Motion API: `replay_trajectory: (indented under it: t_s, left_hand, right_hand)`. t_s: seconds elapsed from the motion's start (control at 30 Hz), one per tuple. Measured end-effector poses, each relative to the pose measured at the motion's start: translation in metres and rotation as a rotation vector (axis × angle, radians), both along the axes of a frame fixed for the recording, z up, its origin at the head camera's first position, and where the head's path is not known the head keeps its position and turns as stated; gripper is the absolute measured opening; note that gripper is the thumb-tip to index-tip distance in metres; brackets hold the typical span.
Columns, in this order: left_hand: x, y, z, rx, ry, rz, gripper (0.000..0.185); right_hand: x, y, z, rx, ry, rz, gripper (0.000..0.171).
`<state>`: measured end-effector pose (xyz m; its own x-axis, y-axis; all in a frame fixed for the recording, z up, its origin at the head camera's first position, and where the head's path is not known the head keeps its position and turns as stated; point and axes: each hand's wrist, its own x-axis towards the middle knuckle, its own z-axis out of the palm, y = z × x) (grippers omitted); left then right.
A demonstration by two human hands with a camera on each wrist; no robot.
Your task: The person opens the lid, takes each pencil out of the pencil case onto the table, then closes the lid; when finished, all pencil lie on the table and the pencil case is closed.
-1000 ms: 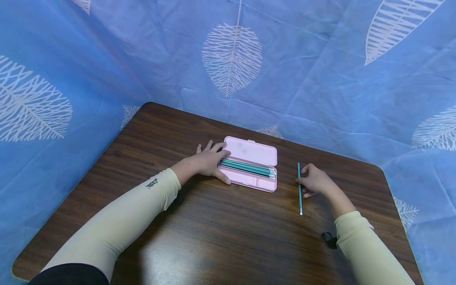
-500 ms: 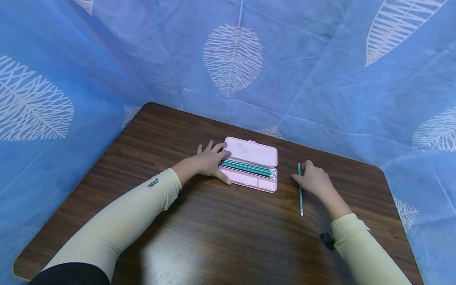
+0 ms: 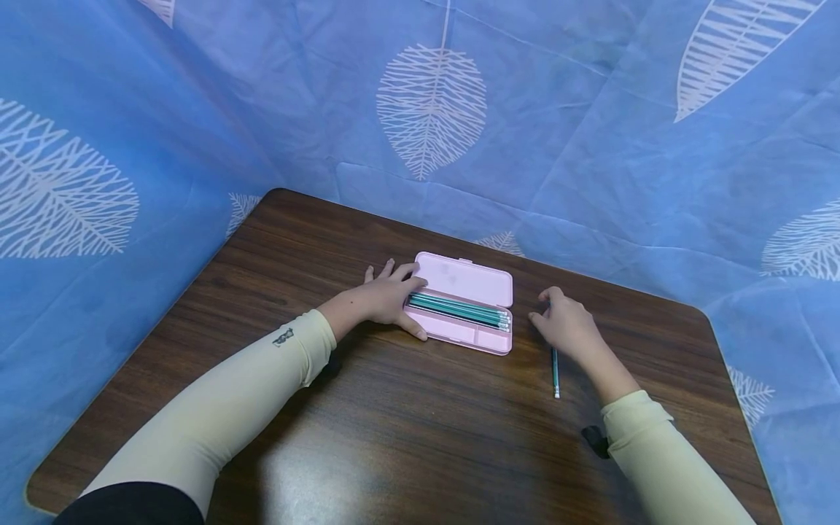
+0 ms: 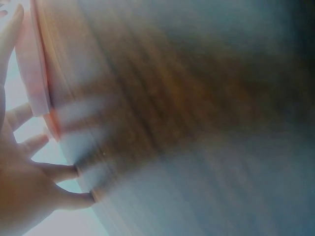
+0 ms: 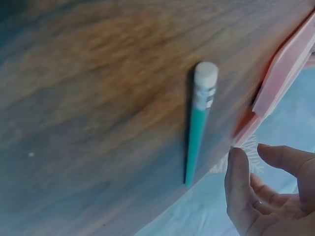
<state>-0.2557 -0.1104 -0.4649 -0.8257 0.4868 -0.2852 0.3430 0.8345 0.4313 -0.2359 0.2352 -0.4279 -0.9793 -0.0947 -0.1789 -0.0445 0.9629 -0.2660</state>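
Note:
A pink pencil case [image 3: 492, 340] lies unfolded on the table, its lid [image 3: 464, 278] laid back toward the far edge. Several green pencils [image 3: 456, 308] and a dark one fill its long slot, eraser ends to the right. My left hand [image 3: 383, 299] rests on the case's left end with spread fingers, covering that end. To the right, a single green pencil [image 5: 196, 132] lies on the table, white eraser toward me. Above its far part, my right hand [image 3: 567, 324] hangs with thumb and index finger apart and nothing between them, hiding the pencil's far half in the head view.
The brown wooden table [image 3: 407, 437] has rounded corners, and its far edge runs close behind the case. Blue cloth [image 3: 564, 146] with white leaf prints hangs behind and at the sides. A small black object [image 3: 596, 442] sits under the right wrist.
My right hand has let go of the single pencil and moved left and slightly away from me, over its far part. The pencil stays on the table. My left hand has kept its place.

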Motion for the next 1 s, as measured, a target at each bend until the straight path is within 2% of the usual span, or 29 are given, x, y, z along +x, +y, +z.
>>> replay_trajectory:
  t_s: [0.5, 1.0]
  left_hand:
    - [-0.002, 0.001, -0.002, -0.018, 0.011, -0.005, 0.117]
    - [0.0, 0.002, 0.003, -0.014, -0.008, 0.006, 0.115]
  right_hand:
    - [-0.002, -0.029, 0.0, -0.032, 0.049, 0.115, 0.046]
    - [-0.017, -0.074, -0.009, -0.055, 0.001, 0.251, 0.037]
